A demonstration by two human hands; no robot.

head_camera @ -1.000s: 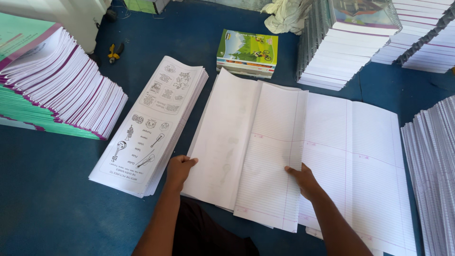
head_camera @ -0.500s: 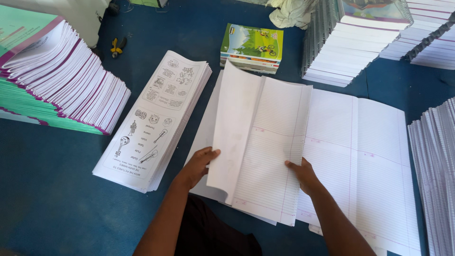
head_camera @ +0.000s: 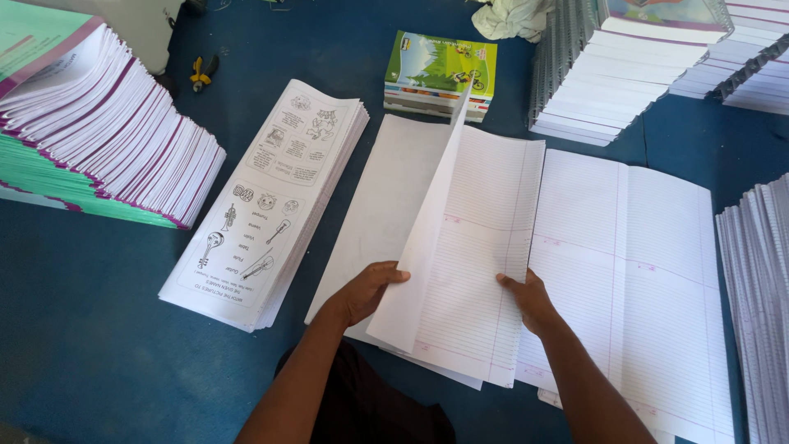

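Lifted further since the earlier frames: the ruled sheet bundle (head_camera: 468, 255), its left half now folded up nearly onto its right half.

Left hand (head_camera: 366, 289): fingers curled together around the near left edge of the raised leaf, thumb on top, clamped on the paper.
Right hand (head_camera: 530, 298): fingers closed on the near edge of the same bundle at its right side, pressing it down.
Ruled sheet bundle: white lined paper, lying on the blue table (head_camera: 90, 362) directly in front of the person, partly over a blank white sheet (head_camera: 386, 205) to its left.
Flat ruled sheets (head_camera: 649, 279): spread open, touching the bundle's right side.
Printed picture sheets (head_camera: 263, 205): stack just left of the blank sheet.
Fanned booklets with green covers (head_camera: 90, 140): far left.
Colourful covers (head_camera: 440, 70): small stack beyond the bundle.
Bound white notebooks (head_camera: 608, 74): stacks at upper right.
Yellow-handled pliers (head_camera: 200, 74): upper left on the table.
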